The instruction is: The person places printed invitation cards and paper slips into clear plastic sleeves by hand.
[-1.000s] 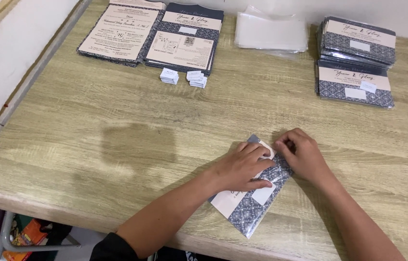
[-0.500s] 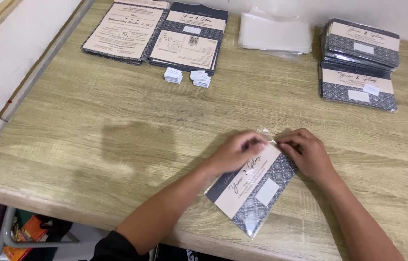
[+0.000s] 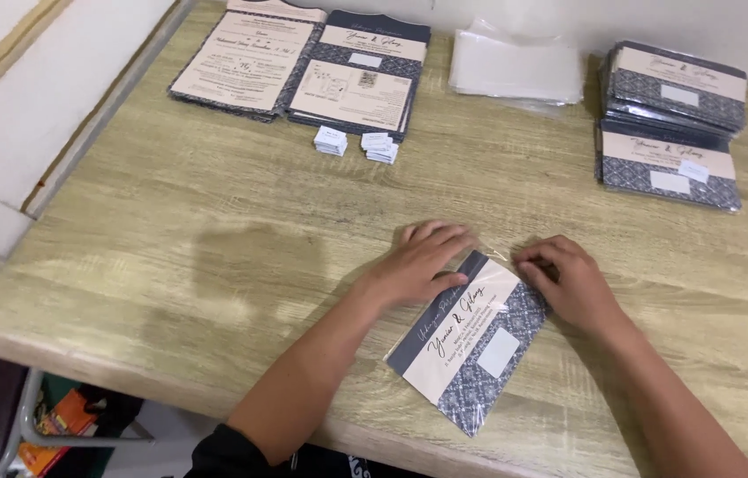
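Note:
A dark blue and cream patterned card in a clear plastic sleeve (image 3: 478, 343) lies face up and slanted near the front edge of the wooden table (image 3: 170, 265). My left hand (image 3: 418, 261) rests flat on the card's upper left corner, fingers spread. My right hand (image 3: 569, 281) presses on the sleeve's top right end, fingers curled down on it. Both hands touch the far end of the sleeve.
Two stacks of sleeved cards (image 3: 670, 124) sit at the back right. A pile of clear plastic sleeves (image 3: 516, 66) lies at the back middle. Open card sheets (image 3: 299, 62) are at the back left, with small white label stacks (image 3: 356, 143) before them. A grey bench (image 3: 29, 115) runs left.
The card, patterned back up a second ago, now lies face up. Both hands have stayed at its far end, the left now flatter on the corner.

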